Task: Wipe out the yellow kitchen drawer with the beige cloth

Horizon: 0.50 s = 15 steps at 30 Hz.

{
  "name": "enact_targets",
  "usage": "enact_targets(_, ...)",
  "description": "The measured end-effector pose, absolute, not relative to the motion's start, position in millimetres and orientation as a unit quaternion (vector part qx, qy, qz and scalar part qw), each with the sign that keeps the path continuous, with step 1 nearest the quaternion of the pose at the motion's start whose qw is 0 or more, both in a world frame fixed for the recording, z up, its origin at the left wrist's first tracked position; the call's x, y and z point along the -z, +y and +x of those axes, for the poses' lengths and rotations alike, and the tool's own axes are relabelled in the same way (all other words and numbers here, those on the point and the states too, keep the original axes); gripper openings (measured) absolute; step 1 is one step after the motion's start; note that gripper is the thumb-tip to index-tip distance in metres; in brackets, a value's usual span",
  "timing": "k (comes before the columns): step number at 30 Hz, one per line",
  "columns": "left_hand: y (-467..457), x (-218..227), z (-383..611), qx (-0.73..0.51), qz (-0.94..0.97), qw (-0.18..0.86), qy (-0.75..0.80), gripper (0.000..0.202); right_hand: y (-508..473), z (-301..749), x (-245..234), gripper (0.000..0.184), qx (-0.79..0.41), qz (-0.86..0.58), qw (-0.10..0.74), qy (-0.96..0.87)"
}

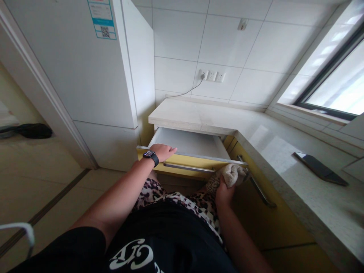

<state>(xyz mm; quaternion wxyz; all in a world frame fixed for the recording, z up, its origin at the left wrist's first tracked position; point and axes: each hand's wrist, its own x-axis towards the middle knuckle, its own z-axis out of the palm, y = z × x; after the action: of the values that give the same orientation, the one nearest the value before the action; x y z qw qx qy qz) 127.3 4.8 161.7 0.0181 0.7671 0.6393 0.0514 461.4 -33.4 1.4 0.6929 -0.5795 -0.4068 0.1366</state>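
A yellow-fronted drawer (pixel 184 161) stands pulled out under the pale countertop (pixel 199 115), and its white inside looks bare. My left hand (pixel 164 151), with a dark watch on the wrist, lies flat on the drawer's top edge with fingers stretched out. Lower right, my right hand (pixel 224 191) is closed round a bunched beige cloth (pixel 231 174), which presses against the drawer front near the right end of its metal handle (pixel 189 167).
A white refrigerator (pixel 93 76) stands close on the left. A dark phone (pixel 320 168) lies on the speckled counter at right, below a window (pixel 338 87). Wall sockets (pixel 212 76) with a plugged cable sit on the tiled wall. A second cabinet handle (pixel 257 185) is at right.
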Motion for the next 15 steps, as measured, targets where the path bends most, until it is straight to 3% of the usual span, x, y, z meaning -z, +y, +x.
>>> enact_targets(15, 5.8, -159.8, 127.4, -0.053, 0.765, 0.018, 0.642, 0.086, -38.0, 465.4, 8.6, 0.070, -0.189, -0.608, 0.694, -0.338)
